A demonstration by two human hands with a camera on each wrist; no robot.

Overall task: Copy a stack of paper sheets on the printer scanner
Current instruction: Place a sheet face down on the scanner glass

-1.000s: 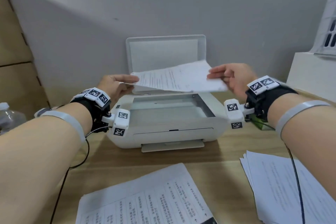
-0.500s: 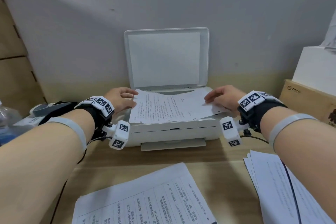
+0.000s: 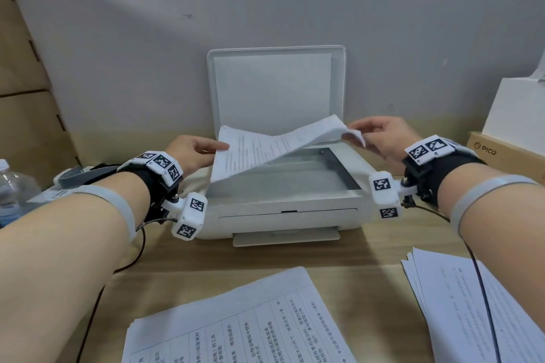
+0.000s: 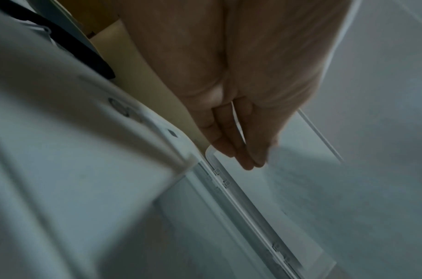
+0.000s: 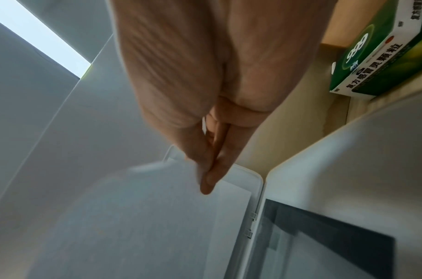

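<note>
That sheet (image 3: 274, 147) is as light and floppy as paper gets, so it'll sag and curl unless you keep hold of both short edges. Your left hand (image 3: 191, 153) pinches its left edge and your right hand (image 3: 383, 138) pinches the curled right corner. It hangs over the scanner glass (image 3: 295, 183), long axis running left-right, right end tilted up, lid (image 3: 277, 88) open behind.

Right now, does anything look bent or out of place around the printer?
Yes. The sheet held over the scanner glass is twisted, and its corner curls over at the right hand. The left hand pinches the opposite edge. The lid stands open.
</note>
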